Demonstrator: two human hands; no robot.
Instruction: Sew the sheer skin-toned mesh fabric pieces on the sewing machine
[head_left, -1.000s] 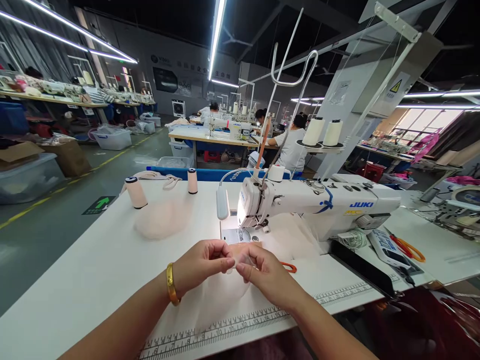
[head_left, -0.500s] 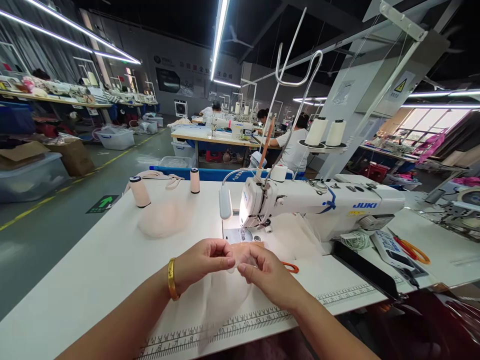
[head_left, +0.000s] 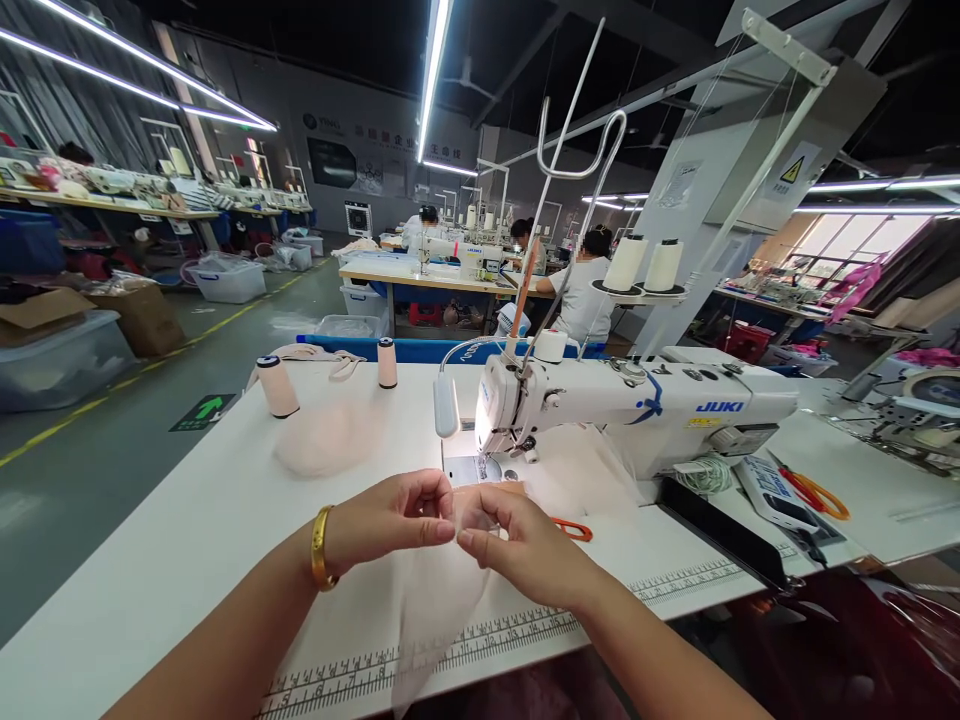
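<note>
Long ceiling light strips (head_left: 431, 80) run over our dark factory hall, where other people sit at sewing tables behind the white JUKI sewing machine (head_left: 637, 405). That machine stands on our wide white worktable (head_left: 150, 540), whose near edge carries a printed ruler strip (head_left: 525, 632). Left of the machine stand two pale pink thread spools (head_left: 277, 386) beside a heap of pale pink mesh (head_left: 326, 445). Just in front of the machine, our left hand (head_left: 386, 518) and right hand (head_left: 517, 545) meet, fingertips pinched on the sheer pale pink fabric piece (head_left: 439, 600), which drapes toward the table's edge. Orange-handled scissors (head_left: 814, 493) lie right of the machine.
</note>
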